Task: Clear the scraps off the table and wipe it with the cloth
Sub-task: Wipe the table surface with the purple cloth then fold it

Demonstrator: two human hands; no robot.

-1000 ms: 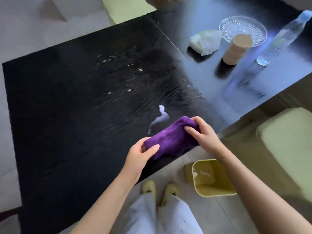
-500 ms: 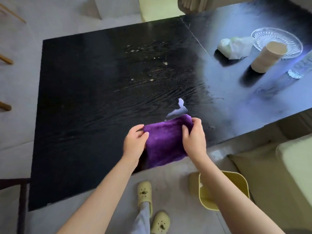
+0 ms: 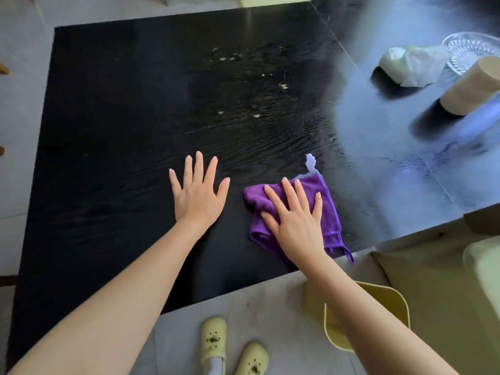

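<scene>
A purple cloth point(image 3: 327, 201) lies flat on the black table point(image 3: 113, 136) near its front edge. My right hand point(image 3: 295, 215) presses on the cloth with fingers spread. My left hand point(image 3: 198, 190) rests flat on the bare table to the left of the cloth, fingers apart, holding nothing. A small white puddle or scrap point(image 3: 311, 165) touches the cloth's far edge. Pale crumbs point(image 3: 254, 85) are scattered over the middle of the table, beyond both hands.
At the right of the table stand a crumpled tissue point(image 3: 405, 64), a glass dish point(image 3: 472, 51) and a beige paper cup point(image 3: 470, 87). A yellow bin point(image 3: 389, 296) sits on the floor below the table's front edge, next to my feet in pale shoes point(image 3: 213, 339).
Both hands held the cloth up by its edges; now it is laid on the table. My right hand presses it flat and my left hand has let go and moved left onto the table.
</scene>
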